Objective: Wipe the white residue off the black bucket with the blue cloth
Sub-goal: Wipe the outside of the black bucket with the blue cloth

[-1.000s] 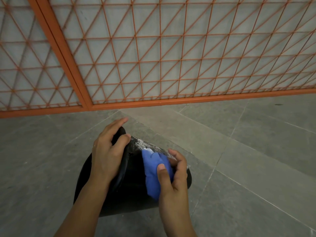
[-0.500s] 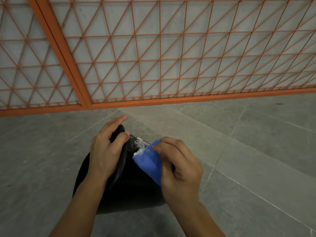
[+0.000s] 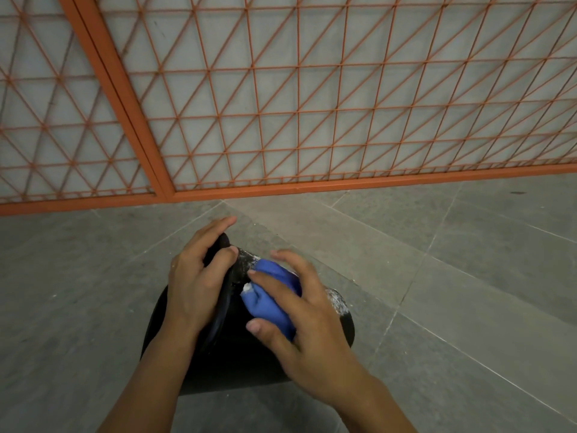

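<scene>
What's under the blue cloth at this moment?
The blue cloth is pressed by the right hand onto the black bucket. White residue shows beside it; whether any lies beneath the cloth is hidden. The left hand grips the bucket.

Grey tiled floor [image 3: 437, 276] under a black bucket [image 3: 237, 364] on its side

Grey tiled floor [image 3: 437, 276] meets an orange metal lattice screen [image 3: 312, 104] backed by pale panels

Bucket [image 3: 237, 360] on the floor [image 3: 437, 292] — cloth [image 3: 268, 295] on it, grille [image 3: 312, 104] behind.
</scene>
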Tool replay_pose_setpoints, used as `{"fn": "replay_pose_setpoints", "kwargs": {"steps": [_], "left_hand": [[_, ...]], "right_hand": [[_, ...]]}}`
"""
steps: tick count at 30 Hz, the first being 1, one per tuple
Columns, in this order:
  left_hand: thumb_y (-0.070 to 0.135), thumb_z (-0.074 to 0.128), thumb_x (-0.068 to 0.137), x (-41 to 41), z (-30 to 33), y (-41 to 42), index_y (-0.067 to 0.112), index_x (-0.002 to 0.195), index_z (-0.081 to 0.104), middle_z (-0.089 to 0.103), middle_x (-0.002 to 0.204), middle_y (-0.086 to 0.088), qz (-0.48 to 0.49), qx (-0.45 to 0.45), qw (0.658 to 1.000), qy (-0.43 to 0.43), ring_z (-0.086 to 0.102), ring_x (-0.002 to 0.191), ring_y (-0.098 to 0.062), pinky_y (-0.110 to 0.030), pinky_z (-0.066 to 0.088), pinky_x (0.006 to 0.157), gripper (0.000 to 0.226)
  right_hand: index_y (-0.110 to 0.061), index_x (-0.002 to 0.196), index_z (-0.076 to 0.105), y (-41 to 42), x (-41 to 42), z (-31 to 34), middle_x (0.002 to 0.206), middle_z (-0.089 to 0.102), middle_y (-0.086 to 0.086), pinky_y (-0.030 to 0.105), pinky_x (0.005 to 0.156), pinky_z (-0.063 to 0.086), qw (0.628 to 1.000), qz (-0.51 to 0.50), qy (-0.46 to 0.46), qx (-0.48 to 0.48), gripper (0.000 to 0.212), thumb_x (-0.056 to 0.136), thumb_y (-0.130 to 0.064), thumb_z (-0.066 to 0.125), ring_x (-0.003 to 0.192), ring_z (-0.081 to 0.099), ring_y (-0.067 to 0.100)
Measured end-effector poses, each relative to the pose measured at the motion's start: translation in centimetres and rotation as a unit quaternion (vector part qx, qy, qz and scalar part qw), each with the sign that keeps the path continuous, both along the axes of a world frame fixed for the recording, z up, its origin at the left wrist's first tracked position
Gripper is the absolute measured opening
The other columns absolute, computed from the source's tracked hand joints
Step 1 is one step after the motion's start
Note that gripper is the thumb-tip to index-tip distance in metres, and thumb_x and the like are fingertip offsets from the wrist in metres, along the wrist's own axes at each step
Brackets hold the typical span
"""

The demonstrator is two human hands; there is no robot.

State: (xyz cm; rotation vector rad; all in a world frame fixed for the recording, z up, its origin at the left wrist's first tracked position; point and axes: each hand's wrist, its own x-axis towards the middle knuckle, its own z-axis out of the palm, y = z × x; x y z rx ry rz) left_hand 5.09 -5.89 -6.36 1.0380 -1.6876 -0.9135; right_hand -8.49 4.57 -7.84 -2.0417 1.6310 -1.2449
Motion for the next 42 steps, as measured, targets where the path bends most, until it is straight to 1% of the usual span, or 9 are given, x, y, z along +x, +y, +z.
{"fn": "replay_pose_setpoints", "kwargs": {"steps": [6, 11, 19, 23, 26, 29, 32, 36, 42], "left_hand": [[0.041, 0.046, 0.068, 0.0, -0.2, 0.0, 0.037, 0.116, 0.060, 0.059, 0.129, 0.010, -0.014, -0.015, 1.000, -0.001, 0.048, 0.125, -0.004, -0.029, 0.034, 0.107, 0.050], [0.044, 0.046, 0.068, -0.3, 0.0, 0.2, 0.041, 0.115, 0.058, 0.058, 0.130, 0.010, -0.005, -0.017, 1.000, -0.006, 0.047, 0.125, -0.002, -0.024, 0.033, 0.105, 0.049], [0.044, 0.047, 0.067, -1.0, 0.4, 0.5, 0.041, 0.111, 0.060, 0.059, 0.128, 0.012, -0.006, -0.014, 1.000, -0.009, 0.048, 0.124, -0.001, -0.025, 0.034, 0.106, 0.046], [0.043, 0.046, 0.067, -0.8, 0.3, 0.6, 0.042, 0.110, 0.061, 0.059, 0.129, 0.011, -0.010, -0.012, 1.000, -0.004, 0.048, 0.125, -0.001, -0.029, 0.034, 0.109, 0.045], [0.044, 0.047, 0.067, -0.7, 0.3, 0.4, 0.042, 0.109, 0.061, 0.059, 0.128, 0.014, -0.005, -0.005, 1.000, -0.001, 0.048, 0.124, 0.001, -0.025, 0.034, 0.108, 0.045], [0.045, 0.046, 0.064, -1.1, 0.4, -0.1, 0.044, 0.107, 0.061, 0.059, 0.127, 0.016, 0.006, 0.018, 1.000, 0.006, 0.049, 0.122, 0.001, -0.024, 0.034, 0.106, 0.045], [0.043, 0.045, 0.065, -1.0, 0.4, 0.1, 0.036, 0.113, 0.062, 0.059, 0.129, 0.012, -0.013, 0.007, 1.000, -0.002, 0.048, 0.124, -0.001, -0.025, 0.034, 0.107, 0.051], [0.046, 0.044, 0.066, -1.1, 0.5, 0.0, 0.033, 0.118, 0.061, 0.057, 0.130, 0.013, -0.002, 0.012, 1.000, -0.017, 0.047, 0.124, -0.002, -0.026, 0.034, 0.108, 0.056], [0.048, 0.041, 0.069, -2.5, 0.9, 1.0, 0.032, 0.119, 0.062, 0.057, 0.131, 0.015, -0.002, -0.001, 0.999, -0.035, 0.046, 0.125, 0.001, -0.024, 0.033, 0.108, 0.057]], "right_hand": [[-0.015, 0.122, 0.056, 0.1, 1.4, -2.0, 0.134, 0.051, 0.004, 0.032, 0.102, 0.042, 0.986, -0.040, -0.003, -0.163, 0.032, 0.091, -0.023, 0.056, 0.129, 0.043, 0.012], [-0.023, 0.116, 0.063, 0.4, 1.8, -2.1, 0.132, 0.053, -0.010, 0.025, 0.100, 0.043, 0.974, -0.116, -0.167, -0.100, 0.029, 0.087, -0.022, 0.055, 0.123, 0.048, 0.003], [-0.027, 0.110, 0.064, -0.1, 2.8, -0.6, 0.125, 0.057, -0.013, 0.007, 0.098, 0.034, 0.970, -0.151, -0.183, -0.057, 0.028, 0.087, -0.029, 0.049, 0.117, 0.047, -0.007], [-0.033, 0.125, 0.047, 1.8, 4.8, -0.5, 0.140, 0.044, -0.011, 0.011, 0.105, 0.029, 0.982, -0.142, -0.119, -0.036, 0.037, 0.090, -0.026, 0.040, 0.129, 0.037, -0.003], [-0.032, 0.126, 0.044, 0.4, 3.3, -0.2, 0.135, 0.048, -0.010, 0.013, 0.103, 0.032, 0.983, -0.131, -0.127, -0.021, 0.035, 0.092, -0.026, 0.038, 0.123, 0.041, -0.004], [-0.030, 0.125, 0.046, 0.1, 3.1, 0.2, 0.127, 0.054, -0.013, 0.017, 0.100, 0.037, 0.972, -0.142, -0.186, 0.003, 0.035, 0.091, -0.026, 0.044, 0.116, 0.046, -0.004], [-0.026, 0.126, 0.051, 0.8, 3.4, 0.8, 0.131, 0.053, -0.011, 0.010, 0.103, 0.032, 0.977, -0.098, -0.186, -0.014, 0.035, 0.091, -0.022, 0.048, 0.122, 0.043, -0.008], [-0.018, 0.122, 0.057, -1.5, 1.3, 1.5, 0.125, 0.059, -0.006, -0.001, 0.094, 0.028, 0.979, -0.082, -0.185, 0.034, 0.033, 0.091, -0.011, 0.052, 0.111, 0.041, -0.013], [-0.020, 0.118, 0.060, -0.4, 0.6, 0.7, 0.119, 0.060, -0.012, 0.007, 0.097, 0.035, 0.972, -0.106, -0.211, 0.001, 0.032, 0.089, -0.015, 0.049, 0.110, 0.048, -0.014]]}}
